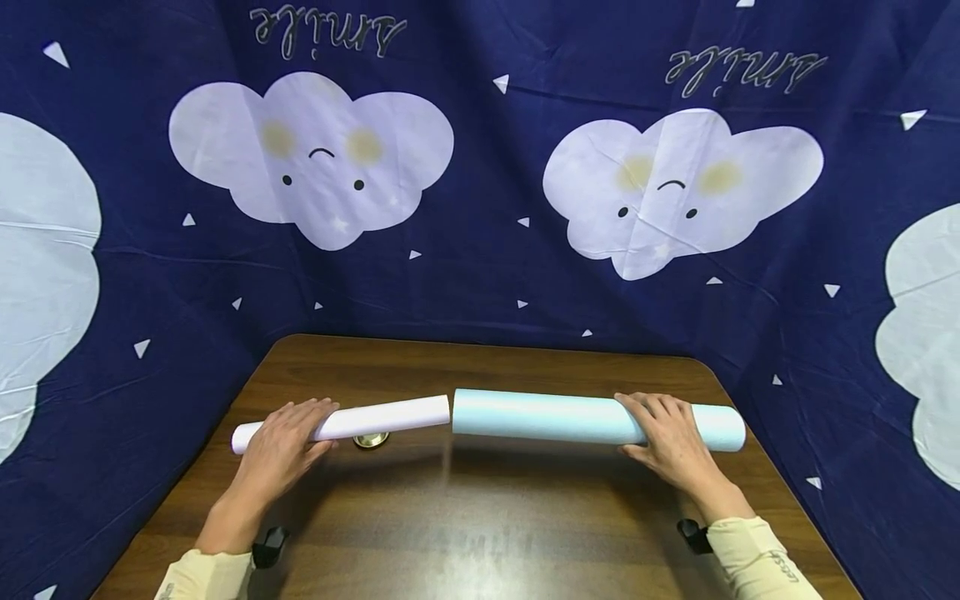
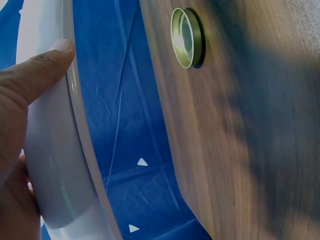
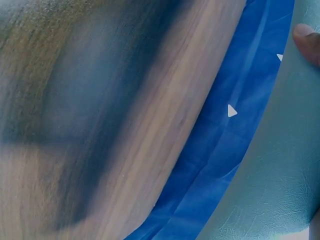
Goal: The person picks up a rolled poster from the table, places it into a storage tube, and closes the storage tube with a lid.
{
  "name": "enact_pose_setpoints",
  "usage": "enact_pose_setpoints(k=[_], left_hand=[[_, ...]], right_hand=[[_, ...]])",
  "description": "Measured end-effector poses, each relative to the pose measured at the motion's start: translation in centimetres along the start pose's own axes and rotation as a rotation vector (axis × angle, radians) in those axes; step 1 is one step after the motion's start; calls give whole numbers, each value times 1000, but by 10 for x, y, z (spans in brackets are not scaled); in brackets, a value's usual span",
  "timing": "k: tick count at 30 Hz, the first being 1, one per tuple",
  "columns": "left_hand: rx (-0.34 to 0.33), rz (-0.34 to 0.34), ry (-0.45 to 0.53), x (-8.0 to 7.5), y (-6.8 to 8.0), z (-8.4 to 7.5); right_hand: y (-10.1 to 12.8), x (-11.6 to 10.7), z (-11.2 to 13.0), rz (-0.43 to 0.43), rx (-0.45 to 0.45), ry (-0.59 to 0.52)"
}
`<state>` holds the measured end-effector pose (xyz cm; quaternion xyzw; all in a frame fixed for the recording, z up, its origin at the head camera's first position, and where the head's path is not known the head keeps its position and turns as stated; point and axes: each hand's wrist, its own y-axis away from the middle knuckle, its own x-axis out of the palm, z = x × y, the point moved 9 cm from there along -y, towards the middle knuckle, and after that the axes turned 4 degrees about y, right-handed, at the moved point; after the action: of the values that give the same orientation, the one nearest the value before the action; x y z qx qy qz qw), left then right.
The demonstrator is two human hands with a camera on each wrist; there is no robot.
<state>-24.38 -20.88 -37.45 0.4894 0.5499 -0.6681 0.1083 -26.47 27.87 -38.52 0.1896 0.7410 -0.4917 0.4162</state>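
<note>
A thin pale lilac paper roll (image 1: pixel 390 415) and a thicker light blue roll (image 1: pixel 540 415) lie end to end across the brown wooden table (image 1: pixel 480 517), their inner ends nearly touching. My left hand (image 1: pixel 288 433) grips the lilac roll near its left end, fingers curled over the top. The left wrist view shows my thumb (image 2: pixel 40 70) pressed on this lilac roll (image 2: pixel 55 165). Over on the right, my right hand (image 1: pixel 663 433) wraps round the blue roll near its right end. A fingertip (image 3: pixel 307 42) rests on the blue roll (image 3: pixel 270 190) in the right wrist view.
A small brass ring (image 1: pixel 371 439) sits on the table just under the lilac roll, also seen as a ring (image 2: pixel 186 37) from the left wrist. Dark blue cloth with white clouds (image 1: pixel 311 158) hangs behind and at both sides of the table.
</note>
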Motion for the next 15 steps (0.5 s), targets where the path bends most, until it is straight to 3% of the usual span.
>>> enact_pose_setpoints(k=[15], left_hand=[[13,18,-2,10,-7,-10]], right_hand=[[-3,0,7,-10,-16,-18]])
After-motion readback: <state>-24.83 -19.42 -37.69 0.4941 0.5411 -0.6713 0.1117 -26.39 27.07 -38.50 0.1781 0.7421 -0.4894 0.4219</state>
